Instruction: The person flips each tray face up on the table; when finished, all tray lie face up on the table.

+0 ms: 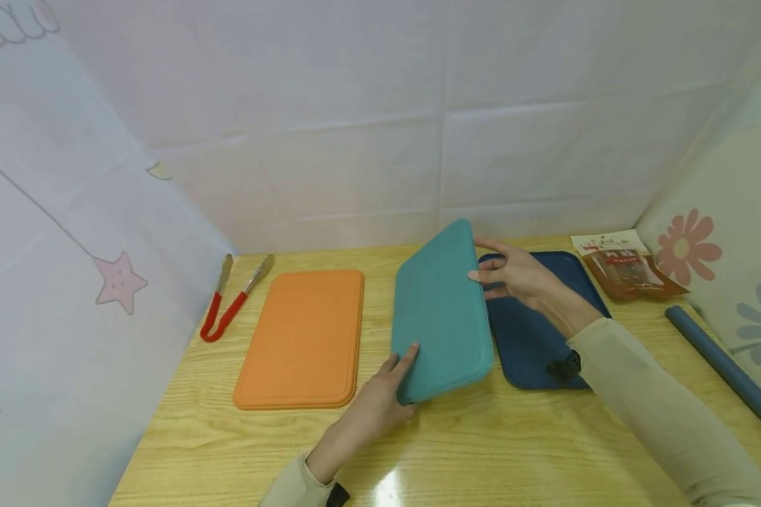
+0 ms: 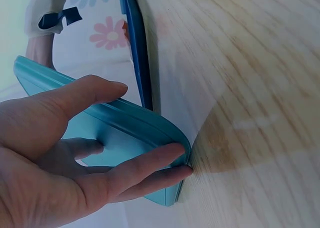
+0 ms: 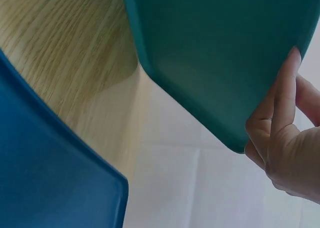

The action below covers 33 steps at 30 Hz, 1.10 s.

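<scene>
A teal tray (image 1: pixel 444 310) stands tilted above the middle of the table, its right side raised. My left hand (image 1: pixel 377 405) holds its near left corner; in the left wrist view the thumb (image 2: pixel 95 88) lies along the rim and fingers reach across the tray's face. With my right hand (image 1: pixel 520 278) I pinch the raised right edge, and the fingers (image 3: pixel 285 98) show against the tray in the right wrist view. A dark blue tray (image 1: pixel 526 338) lies flat on the table beneath my right wrist. To the left lies an orange tray (image 1: pixel 301 338), apart from both hands.
Red-handled tongs (image 1: pixel 228 303) lie spread at the far left of the wooden table (image 1: pixel 456 451). At the back right is a plastic packet (image 1: pixel 628 267) with brownish contents. A dark blue roll (image 1: pixel 729 373) runs along the right side. Printed white cloth (image 1: pixel 355 127) hangs behind.
</scene>
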Each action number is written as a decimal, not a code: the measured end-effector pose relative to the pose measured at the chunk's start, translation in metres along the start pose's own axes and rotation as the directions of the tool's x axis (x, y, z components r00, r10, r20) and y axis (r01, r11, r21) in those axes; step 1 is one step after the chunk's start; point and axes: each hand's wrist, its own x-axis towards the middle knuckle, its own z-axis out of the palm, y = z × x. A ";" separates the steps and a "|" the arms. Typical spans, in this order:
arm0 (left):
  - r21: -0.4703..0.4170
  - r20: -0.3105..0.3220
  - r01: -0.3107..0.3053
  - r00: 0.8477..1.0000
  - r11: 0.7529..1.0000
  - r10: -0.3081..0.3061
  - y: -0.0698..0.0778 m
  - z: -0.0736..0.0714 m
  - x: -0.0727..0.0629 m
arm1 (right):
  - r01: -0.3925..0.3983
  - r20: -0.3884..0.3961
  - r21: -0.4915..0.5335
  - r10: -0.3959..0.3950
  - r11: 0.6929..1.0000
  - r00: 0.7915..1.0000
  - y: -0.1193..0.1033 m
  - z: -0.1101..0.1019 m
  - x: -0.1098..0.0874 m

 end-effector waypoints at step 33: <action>-0.185 -0.128 -0.121 0.987 0.975 0.098 0.015 0.013 -0.003 | 0.097 -0.024 0.105 -0.095 0.990 0.995 -0.040 0.048 0.005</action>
